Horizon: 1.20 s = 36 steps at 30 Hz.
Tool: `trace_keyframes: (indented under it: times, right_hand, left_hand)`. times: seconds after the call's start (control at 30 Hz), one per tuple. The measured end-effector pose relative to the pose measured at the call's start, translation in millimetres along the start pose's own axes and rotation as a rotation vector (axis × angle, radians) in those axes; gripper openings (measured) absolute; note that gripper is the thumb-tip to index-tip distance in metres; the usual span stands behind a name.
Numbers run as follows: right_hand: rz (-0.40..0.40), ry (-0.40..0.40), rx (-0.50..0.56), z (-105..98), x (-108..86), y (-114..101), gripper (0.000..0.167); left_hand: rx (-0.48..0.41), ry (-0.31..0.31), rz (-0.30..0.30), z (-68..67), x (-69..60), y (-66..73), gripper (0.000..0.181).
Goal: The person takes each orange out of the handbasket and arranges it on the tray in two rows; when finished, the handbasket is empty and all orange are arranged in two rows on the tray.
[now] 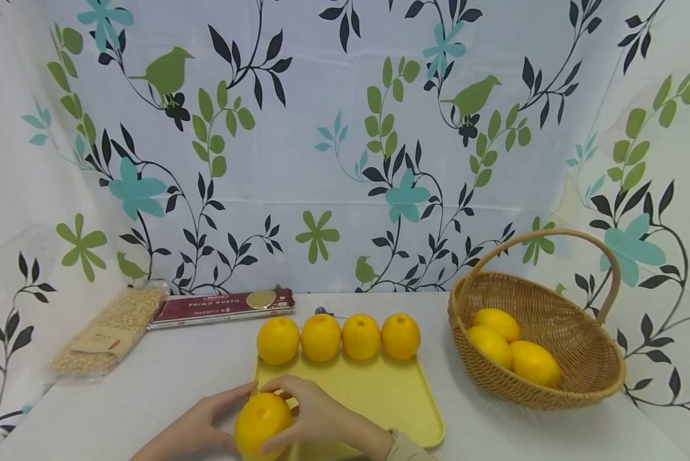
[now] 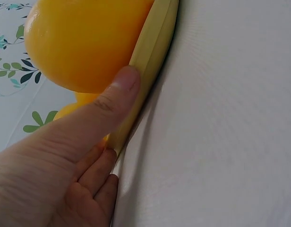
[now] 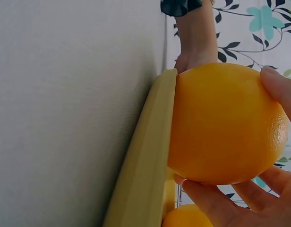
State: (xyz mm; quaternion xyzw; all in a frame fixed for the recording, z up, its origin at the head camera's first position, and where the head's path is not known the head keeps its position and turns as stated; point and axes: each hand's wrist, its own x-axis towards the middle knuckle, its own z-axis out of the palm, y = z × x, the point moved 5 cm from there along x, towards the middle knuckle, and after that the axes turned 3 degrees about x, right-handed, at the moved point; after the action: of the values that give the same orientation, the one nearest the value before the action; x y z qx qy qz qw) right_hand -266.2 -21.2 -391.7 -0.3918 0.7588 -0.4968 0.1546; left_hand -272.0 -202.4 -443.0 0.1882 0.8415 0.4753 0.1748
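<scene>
A yellow-orange round fruit [image 1: 262, 424] [image 2: 89, 42] [image 3: 226, 123] is at the near left corner of a yellow tray [image 1: 373, 400] [image 2: 152, 47] [image 3: 145, 151]. My right hand [image 1: 321, 410] [image 3: 249, 203] grips it, thumb on one side and fingers on the other. Around the fruit's left side, my left hand [image 1: 197, 426] [image 2: 74, 146] is loosely cupped; in the left wrist view its thumb tip lies at the tray's rim, fingertips by the same edge. Several similar fruits [image 1: 321, 337] [image 3: 188, 216] form a row along the tray's far edge.
To the right stands a wicker basket [image 1: 581, 346] with a tall handle and yellow fruits [image 1: 535, 363] inside. A bag of grains [image 1: 111, 330] and a dark red spaghetti packet [image 1: 220, 307] lie at the back left. Behind hangs a patterned cloth [image 1: 345, 192].
</scene>
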Motion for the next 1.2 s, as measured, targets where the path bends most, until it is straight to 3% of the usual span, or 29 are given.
trace_keyframes:
  times: [0.33,0.63,0.87,1.2]
  right_hand:
    - [-0.001,-0.01,-0.019,1.7,0.1,0.1,0.056]
    - [0.022,-0.144,-0.046,8.2,-2.7,1.1,0.073]
    - [0.063,-0.115,-0.09,8.1,-3.5,3.9,0.073]
    - [0.032,-0.156,-0.088,1.5,-3.4,0.7,0.067]
  left_hand:
    - [-0.013,0.007,-0.03,0.1,-0.8,-0.9,0.086]
    - [0.005,0.003,0.02,1.4,-1.9,1.1,0.084]
    - [0.024,-0.001,0.058,0.8,-3.9,3.3,0.079]
    - [0.053,-0.003,0.074,0.4,-3.6,1.8,0.078]
